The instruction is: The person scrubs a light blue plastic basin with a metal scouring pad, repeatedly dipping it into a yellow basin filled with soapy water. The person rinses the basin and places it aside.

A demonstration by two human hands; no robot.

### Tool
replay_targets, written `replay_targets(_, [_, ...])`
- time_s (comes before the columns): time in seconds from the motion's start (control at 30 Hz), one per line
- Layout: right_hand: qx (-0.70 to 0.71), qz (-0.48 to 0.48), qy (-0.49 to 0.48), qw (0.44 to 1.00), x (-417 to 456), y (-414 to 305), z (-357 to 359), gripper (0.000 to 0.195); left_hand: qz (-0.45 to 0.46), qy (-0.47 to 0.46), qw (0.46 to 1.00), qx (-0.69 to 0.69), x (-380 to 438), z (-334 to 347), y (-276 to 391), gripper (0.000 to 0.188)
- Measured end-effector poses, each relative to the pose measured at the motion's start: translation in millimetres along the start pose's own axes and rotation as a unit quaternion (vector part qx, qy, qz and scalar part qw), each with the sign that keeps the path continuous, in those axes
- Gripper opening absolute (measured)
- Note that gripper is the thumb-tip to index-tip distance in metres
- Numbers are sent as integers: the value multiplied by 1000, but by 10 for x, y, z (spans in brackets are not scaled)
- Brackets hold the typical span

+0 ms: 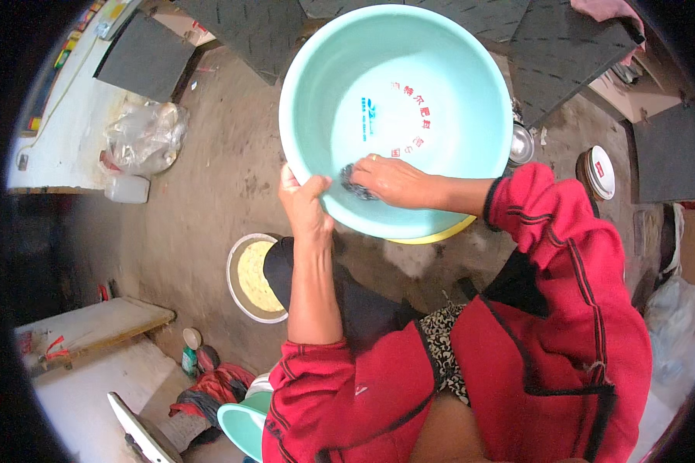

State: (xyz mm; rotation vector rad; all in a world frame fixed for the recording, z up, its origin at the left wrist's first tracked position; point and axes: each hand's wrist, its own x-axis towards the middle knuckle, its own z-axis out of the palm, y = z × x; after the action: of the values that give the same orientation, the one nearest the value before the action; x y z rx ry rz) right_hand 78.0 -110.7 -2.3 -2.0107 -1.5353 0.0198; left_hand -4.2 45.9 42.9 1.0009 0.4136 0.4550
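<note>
A large mint-green plastic basin [307,75] is held up in front of me, tilted so that its inside faces me. My left hand [306,199] grips its near left rim, thumb over the edge. Inside the basin, my right hand [389,180] presses a grey scouring pad [356,184], likely of metal mesh, against the lower left wall. Red and blue printing marks the basin's bottom. Beneath the near rim shows the edge of something yellow [434,236], mostly hidden by the basin.
A pale-rimmed pot [233,289] with yellowish contents stands on the floor by my leg. Plastic bags [150,136] lie at the left beside a white jug [127,188]. Dark cabinet doors [579,52] hang open ahead. Metal bowls [521,143] and stacked plates [601,172] are at the right.
</note>
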Motion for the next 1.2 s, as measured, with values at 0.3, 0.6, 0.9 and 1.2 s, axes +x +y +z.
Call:
replay_targets(0.3, [-241,-14,141,960,789,888,-476,21,-39,-31,999,14,-60,-30,38,53])
replay_targets(0.6, [-433,164,14,886,-545,1360,-178,14,20,10,997,72,-72,54,95,40])
replay_targets(0.9, [112,240,-44,963,-507,321,-25,23,65,6,988,138,-34,22,-48,32])
replay_targets(1.2, [-73,-65,247,964,233,-347,-749,43,72,-17,986,153,6,171,-64,34])
